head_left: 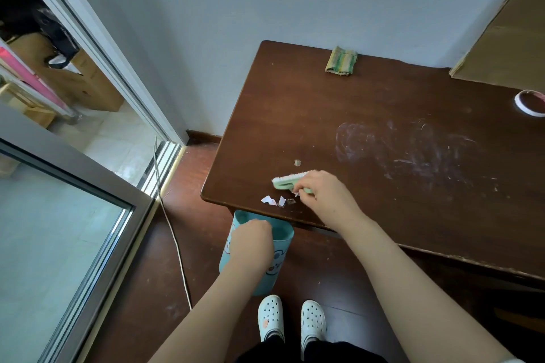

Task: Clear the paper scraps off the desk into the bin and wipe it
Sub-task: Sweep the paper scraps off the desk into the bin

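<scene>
Dark wooden desk [368,127], smeared white; teal bin [278,264] on the floor below its near corner, left hand [253,242] gripping the rim; right hand [324,194] clasps green brush [287,181], paper scraps [272,201] just beside it at the edge.

The right hand [321,194] covers most of the green brush [287,181], so only its bristled left end shows. The left hand [253,240] curls over the rim of the bin [281,256], its fingertips hidden inside, and hand and forearm cover much of the bin's mouth and near wall. Beside the white paper scraps [272,201], two brownish bits [297,162] are too small to identify. The desk [354,127], the tape roll [528,100] and the cardboard sheet [507,38] are cut off by the right edge.
</scene>
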Demonstrator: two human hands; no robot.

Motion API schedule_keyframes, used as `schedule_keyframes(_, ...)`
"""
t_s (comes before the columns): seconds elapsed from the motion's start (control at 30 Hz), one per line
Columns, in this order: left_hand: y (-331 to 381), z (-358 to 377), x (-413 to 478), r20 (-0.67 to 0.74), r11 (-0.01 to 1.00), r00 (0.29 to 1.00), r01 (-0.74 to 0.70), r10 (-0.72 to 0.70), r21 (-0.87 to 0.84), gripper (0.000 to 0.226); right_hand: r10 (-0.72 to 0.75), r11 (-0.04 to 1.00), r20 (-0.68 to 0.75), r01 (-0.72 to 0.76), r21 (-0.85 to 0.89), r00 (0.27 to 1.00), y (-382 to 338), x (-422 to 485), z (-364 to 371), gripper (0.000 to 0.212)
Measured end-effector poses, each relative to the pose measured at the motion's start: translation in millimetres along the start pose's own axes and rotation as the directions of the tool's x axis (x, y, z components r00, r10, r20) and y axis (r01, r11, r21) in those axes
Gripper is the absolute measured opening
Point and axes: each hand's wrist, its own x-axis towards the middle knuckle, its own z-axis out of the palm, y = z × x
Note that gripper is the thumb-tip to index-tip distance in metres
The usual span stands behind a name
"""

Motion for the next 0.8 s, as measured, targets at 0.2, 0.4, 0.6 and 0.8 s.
schedule_keyframes(0.2,1,-2,-1,0.021,1.000,1.000,0.006,-0.006,0.005,0.029,-0.051,0.996,-0.085,0.057,0.067,0.995,-4,-18,-8,0.019)
schedule_keyframes(0.4,6,1,-2,0.014,1.000,1.000,-0.001,0.001,0.017,0.033,0.228,0.969,-0.223,-0.243,-0.039,0.948,36,-16,-27,0.021)
schedule_keyframes(0.6,6,2,-2,0.004,1.000,1.000,0.000,0.000,0.019,0.032,0.116,0.985,-0.071,-0.124,-0.116,0.991,6,-18,4,0.025)
schedule_keyframes(0.8,5,4,-4,-0.034,1.000,0.999,-0.003,0.003,0.013,0.026,-0.011,0.998,-0.013,0.010,-0.054,1.000,-15,-24,14,0.025)
